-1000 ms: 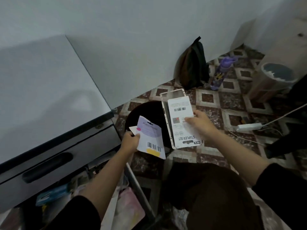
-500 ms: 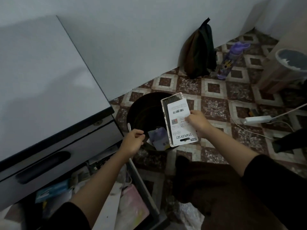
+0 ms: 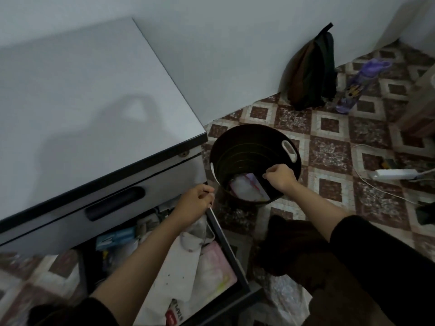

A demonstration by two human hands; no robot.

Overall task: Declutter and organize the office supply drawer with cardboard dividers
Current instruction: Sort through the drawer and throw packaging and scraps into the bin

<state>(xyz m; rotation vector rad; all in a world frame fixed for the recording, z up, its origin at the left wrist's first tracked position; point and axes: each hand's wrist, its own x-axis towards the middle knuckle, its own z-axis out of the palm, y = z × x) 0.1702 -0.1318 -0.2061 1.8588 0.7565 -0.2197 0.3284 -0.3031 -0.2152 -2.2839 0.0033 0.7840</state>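
Right hand (image 3: 281, 178) curled empty over the bin (image 3: 235, 131); packaging (image 3: 247, 190) inside; left hand (image 3: 194, 204) curled at drawer (image 3: 226, 245) corner, grip unclear

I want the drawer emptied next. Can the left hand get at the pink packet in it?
Probably yes: the left hand is at the open drawer, and the pink packet lies on top, largely uncovered.
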